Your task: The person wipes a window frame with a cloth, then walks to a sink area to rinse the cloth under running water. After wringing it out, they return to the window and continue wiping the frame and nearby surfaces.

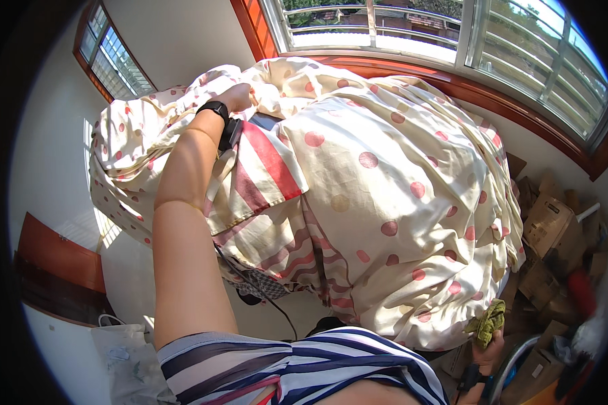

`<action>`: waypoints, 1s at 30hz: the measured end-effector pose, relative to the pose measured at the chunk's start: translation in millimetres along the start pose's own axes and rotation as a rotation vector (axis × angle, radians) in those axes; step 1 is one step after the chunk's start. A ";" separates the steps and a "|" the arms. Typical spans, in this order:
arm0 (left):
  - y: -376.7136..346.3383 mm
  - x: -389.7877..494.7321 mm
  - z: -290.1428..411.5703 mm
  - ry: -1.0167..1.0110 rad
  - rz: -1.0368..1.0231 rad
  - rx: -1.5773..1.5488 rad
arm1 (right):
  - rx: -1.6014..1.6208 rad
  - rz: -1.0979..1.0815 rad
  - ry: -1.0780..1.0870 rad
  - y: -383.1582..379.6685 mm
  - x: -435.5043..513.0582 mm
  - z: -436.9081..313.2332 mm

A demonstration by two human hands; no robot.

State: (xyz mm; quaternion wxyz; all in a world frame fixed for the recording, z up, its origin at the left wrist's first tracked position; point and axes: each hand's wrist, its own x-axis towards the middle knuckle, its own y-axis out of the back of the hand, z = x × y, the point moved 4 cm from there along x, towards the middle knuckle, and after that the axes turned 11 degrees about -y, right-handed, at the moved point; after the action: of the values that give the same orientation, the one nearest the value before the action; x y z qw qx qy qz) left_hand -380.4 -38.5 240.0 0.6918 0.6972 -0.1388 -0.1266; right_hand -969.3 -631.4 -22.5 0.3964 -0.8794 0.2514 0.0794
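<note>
A cream cloth cover with pink and tan dots (pixel 375 197) is draped in folds over something large and hidden. My left hand (pixel 237 97) reaches to its far side, touching the cover with curled fingers. Whether it grips the fabric cannot be seen. A black band circles that wrist, with a black device (pixel 229 135) beside it. Below the wrist, a red-and-cream striped flap (pixel 268 167) lies over the cover, near a bit of blue surface (pixel 264 121). At lower right, my right hand (pixel 488 349) holds a crumpled olive-green cloth (pixel 489 324) beside the cover's near corner.
Cardboard boxes (pixel 549 225) are heaped at the right, near a curved metal tube (pixel 511 367). A barred window (pixel 375 30) with a red-brown frame runs behind the cover. A dark cable (pixel 283 311) hangs below it. A whitish bag (pixel 126 362) stands at lower left.
</note>
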 end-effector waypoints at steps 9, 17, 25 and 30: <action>-117.9 118.7 -24.2 -0.385 -0.762 0.275 | -0.053 0.213 0.206 -52.5 -47.0 50.9; -225.7 151.8 -61.4 -0.363 -0.609 0.435 | 0.002 0.444 0.410 -59.8 -101.8 69.8; -165.8 137.4 -45.6 -0.294 -0.110 0.147 | 0.150 0.519 0.447 -49.3 -146.0 122.7; 5.7 71.5 44.6 -0.418 0.404 0.027 | 0.179 0.466 0.491 -50.2 -187.9 124.3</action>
State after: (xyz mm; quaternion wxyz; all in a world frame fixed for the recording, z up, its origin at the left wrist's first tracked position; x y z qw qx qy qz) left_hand -330.6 -106.4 246.3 0.6501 0.6234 -0.4161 -0.1254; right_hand -1098.3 -440.4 -9.5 0.3707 -0.7531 0.5392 -0.0682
